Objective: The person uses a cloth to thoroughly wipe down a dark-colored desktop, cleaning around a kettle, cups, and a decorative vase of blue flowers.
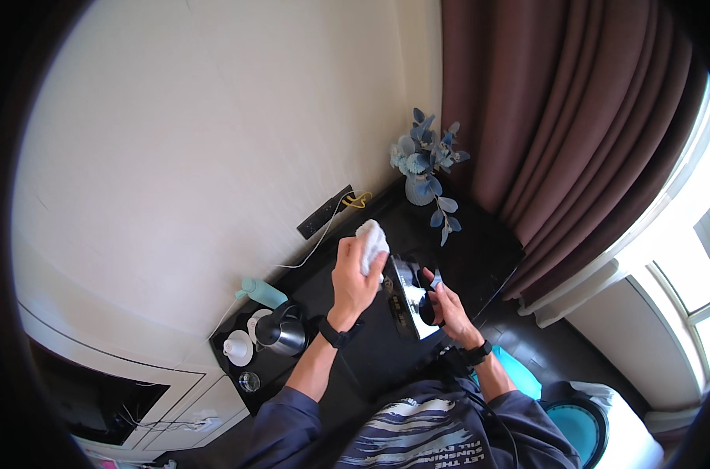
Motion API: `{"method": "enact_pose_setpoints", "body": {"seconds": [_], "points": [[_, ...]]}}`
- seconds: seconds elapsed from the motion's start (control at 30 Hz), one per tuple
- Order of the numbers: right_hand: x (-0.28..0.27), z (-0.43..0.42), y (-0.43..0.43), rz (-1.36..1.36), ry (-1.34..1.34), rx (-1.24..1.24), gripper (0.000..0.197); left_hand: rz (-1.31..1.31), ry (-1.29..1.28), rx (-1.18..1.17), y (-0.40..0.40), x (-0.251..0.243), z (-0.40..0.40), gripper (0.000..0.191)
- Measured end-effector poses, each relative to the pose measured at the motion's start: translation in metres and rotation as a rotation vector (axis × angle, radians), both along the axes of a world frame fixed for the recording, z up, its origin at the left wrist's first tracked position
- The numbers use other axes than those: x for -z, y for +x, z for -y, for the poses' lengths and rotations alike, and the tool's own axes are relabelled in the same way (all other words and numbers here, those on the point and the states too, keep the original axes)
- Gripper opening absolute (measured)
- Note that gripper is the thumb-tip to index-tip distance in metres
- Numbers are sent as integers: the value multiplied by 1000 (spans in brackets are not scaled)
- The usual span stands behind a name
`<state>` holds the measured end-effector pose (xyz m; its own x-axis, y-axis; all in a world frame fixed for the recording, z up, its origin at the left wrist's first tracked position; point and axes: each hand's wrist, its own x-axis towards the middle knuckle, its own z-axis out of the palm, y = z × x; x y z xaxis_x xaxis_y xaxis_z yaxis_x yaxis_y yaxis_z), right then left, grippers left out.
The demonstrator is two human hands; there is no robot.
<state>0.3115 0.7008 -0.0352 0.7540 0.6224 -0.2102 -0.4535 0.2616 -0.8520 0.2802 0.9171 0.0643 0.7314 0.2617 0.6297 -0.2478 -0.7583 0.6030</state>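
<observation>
A folded white cloth (373, 246) is gripped in my left hand (353, 281), raised over the dark tabletop (360, 346). Just right of it, my right hand (448, 308) has its fingers around a dark, glossy object (431, 308), whose exact kind I cannot tell. Close beside that object, between my hands, is a box-like black and white item (410, 299) bearing writing. Its far end is near the cloth; whether they touch is unclear.
An electric kettle (281, 337), white cups on saucers (237, 347), a glass (249, 381) and a mint-green bottle (264, 292) stand left. A vase (419, 190) of blue artificial flowers is at the back, near a socket strip (325, 212) with cables. Brown curtains (542, 117) hang right.
</observation>
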Motion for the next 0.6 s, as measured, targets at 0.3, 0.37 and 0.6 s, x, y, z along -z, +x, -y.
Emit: {"method": "enact_pose_setpoints", "body": {"seconds": [0.3, 0.37, 0.6], "points": [[18, 1, 1, 237, -55, 205, 46, -100, 461, 214, -14, 16, 12, 37], [13, 6, 0, 238, -60, 259, 42, -81, 530, 393, -29, 20, 19, 39], [-7, 17, -9, 245, -319, 120, 44, -52, 512, 271, 12, -23, -15, 45]]}}
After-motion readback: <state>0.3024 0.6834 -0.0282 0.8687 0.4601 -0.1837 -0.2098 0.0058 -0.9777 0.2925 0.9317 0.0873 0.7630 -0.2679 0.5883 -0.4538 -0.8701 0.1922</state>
